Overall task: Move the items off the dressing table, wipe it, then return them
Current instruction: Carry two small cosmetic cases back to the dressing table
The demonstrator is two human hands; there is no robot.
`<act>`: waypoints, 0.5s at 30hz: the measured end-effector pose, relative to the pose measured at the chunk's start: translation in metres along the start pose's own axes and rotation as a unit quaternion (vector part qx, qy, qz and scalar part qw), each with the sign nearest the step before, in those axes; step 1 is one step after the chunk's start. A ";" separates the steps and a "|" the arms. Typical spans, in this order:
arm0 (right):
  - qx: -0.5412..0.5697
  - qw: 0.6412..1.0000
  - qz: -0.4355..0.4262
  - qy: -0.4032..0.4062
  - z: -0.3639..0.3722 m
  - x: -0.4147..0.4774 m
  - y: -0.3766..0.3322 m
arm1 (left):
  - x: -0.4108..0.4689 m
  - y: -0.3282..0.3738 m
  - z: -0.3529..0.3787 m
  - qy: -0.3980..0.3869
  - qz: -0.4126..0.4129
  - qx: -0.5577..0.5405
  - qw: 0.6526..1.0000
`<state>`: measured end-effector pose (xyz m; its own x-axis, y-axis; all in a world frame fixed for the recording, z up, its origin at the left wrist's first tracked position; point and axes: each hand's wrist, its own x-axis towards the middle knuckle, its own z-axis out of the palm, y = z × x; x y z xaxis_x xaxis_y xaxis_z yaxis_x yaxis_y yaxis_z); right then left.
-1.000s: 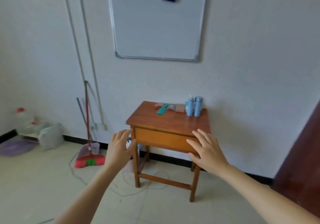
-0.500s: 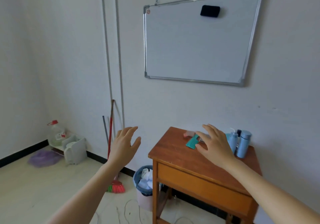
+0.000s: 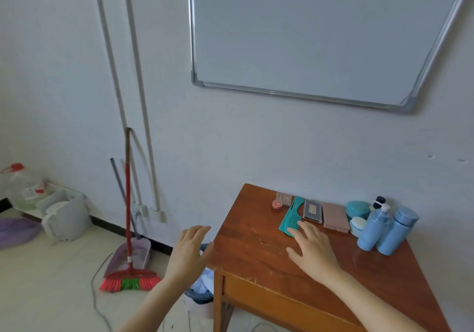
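Note:
A small wooden dressing table [image 3: 256, 249] stands against the white wall. Along its back lie a small red jar [image 3: 277, 204], a pinkish case [image 3: 284, 199], a teal comb [image 3: 292, 217], a dark clear-lidded case [image 3: 312, 210] and a mauve palette [image 3: 335, 216]. At the right stand a teal jar [image 3: 357, 209], a white-lidded jar [image 3: 357, 225], a blue pump bottle [image 3: 373, 229] and a blue bottle [image 3: 396, 230]. My right hand [image 3: 311, 248] is open over the tabletop, fingertips at the comb's near end. My left hand [image 3: 189, 252] hovers open beside the table's left edge.
A whiteboard [image 3: 307, 37] hangs above the table. A waste bin [image 3: 198, 295] sits left of the table leg. A red broom [image 3: 128, 229] and dustpan [image 3: 133, 254] lean on the wall. White containers [image 3: 61, 213] and a purple cloth [image 3: 15, 231] lie far left. A cable [image 3: 95, 293] crosses the floor.
The view has come closer to the table and dropped toward its top. My right hand moved forward to the comb's near end; my left hand stayed open near the table's left edge.

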<state>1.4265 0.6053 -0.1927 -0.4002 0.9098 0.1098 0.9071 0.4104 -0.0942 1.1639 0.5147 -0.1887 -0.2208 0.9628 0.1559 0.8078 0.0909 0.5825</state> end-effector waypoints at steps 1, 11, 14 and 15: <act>-0.003 1.000 0.015 -0.006 0.002 0.014 0.000 | 0.020 -0.006 0.003 -0.011 0.007 -0.003 1.000; 0.001 0.988 0.143 -0.053 0.020 0.092 0.010 | 0.174 -0.013 0.060 -0.118 0.090 -0.018 0.989; 0.010 0.980 0.188 -0.072 0.028 0.095 0.030 | 0.191 -0.004 0.098 -0.159 0.110 -0.009 0.981; 0.015 0.977 0.199 -0.074 0.029 0.097 0.039 | 0.195 0.001 0.110 -0.172 0.112 -0.003 0.979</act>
<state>1.4188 0.7115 -0.2146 -0.0321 0.9958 -0.0855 0.9914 0.0209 -0.1295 1.1814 0.7310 -0.2453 0.1592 0.9872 0.0036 0.8115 -0.1329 0.5690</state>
